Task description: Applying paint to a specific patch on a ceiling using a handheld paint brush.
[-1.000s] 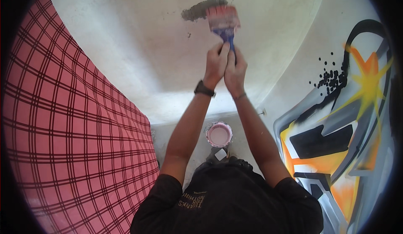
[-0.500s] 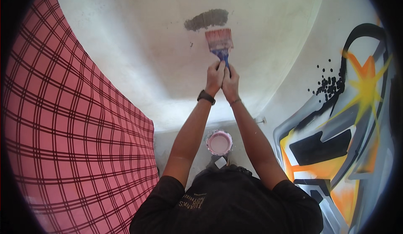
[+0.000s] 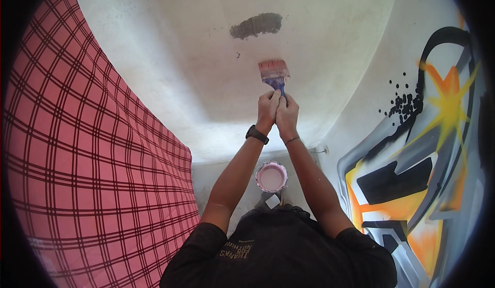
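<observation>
A wide paintbrush (image 3: pixel 274 71) with pinkish bristles and a blue handle points up against the whitish wall (image 3: pixel 206 76). Both hands are closed around its handle, side by side, with arms stretched forward. My left hand (image 3: pixel 266 108), with a dark watch on the wrist, grips from the left. My right hand (image 3: pixel 287 115), with a thin band on its wrist, grips from the right. Above the bristles, apart from them, a rough grey patch (image 3: pixel 257 26) marks the wall. The palms and most of the handle are hidden by the fingers.
Below my forearms, a paint-smeared bucket (image 3: pixel 271 176) of pale pink paint stands on the grey floor (image 3: pixel 209 177). A pink plaid curtain (image 3: pixel 103 159) hangs along the left. At the right is a wall painted with orange, yellow, black and grey graffiti (image 3: pixel 402 185).
Both hands have drawn the paintbrush down the wall and slightly right, farther from the grey patch. The grip looks the same.
</observation>
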The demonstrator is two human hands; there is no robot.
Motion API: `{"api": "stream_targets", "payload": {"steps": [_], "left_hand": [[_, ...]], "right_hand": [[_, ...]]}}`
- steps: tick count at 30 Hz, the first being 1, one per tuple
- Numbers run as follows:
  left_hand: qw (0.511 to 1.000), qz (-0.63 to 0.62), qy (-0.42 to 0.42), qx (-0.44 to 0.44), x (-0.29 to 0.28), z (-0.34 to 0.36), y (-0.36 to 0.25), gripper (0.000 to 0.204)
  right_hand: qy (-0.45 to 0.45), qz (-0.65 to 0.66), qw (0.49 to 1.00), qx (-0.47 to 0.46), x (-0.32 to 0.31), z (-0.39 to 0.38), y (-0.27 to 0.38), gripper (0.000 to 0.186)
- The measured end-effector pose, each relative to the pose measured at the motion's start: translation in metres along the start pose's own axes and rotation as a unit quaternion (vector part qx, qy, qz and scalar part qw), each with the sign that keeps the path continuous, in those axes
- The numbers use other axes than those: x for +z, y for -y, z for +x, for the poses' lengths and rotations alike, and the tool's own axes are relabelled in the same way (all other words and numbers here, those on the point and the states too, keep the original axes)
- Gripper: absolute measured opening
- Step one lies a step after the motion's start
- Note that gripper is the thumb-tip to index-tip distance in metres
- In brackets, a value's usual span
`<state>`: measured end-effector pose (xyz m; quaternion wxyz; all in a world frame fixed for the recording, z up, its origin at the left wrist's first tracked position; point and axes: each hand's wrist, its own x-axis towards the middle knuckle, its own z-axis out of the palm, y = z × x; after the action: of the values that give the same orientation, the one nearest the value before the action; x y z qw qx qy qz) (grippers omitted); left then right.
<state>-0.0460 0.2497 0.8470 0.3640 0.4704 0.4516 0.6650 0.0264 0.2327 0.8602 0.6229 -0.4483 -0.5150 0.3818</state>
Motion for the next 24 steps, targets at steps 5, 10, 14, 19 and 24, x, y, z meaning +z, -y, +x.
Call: {"api": "stream_targets", "payload": {"steps": [5,10,14,19,24], "left_hand": [[0.998,-0.036,0.005,0.058,0.001,0.042,-0.066,0.038],[0.994,-0.083,0.033,0.067,0.005,0.070,-0.122,0.036],[0.990,-0.110,0.033,0.078,0.005,0.084,-0.152,0.036],[0.987,-0.090,0.023,0.134,0.009,0.097,-0.179,0.036],[0.985,-0.076,0.021,0.155,0.007,0.091,-0.167,0.037]], "right_hand": [[-0.002,-0.001,1.000,-0.016,0.022,0.039,0.060,0.031],[0.006,0.043,0.998,-0.042,0.037,0.073,0.103,0.028],[0.006,0.025,0.999,-0.046,0.046,0.079,0.138,0.031],[0.002,0.018,0.994,-0.107,0.047,0.086,0.167,0.031],[0.004,0.047,0.989,-0.141,0.046,0.081,0.152,0.032]]}}
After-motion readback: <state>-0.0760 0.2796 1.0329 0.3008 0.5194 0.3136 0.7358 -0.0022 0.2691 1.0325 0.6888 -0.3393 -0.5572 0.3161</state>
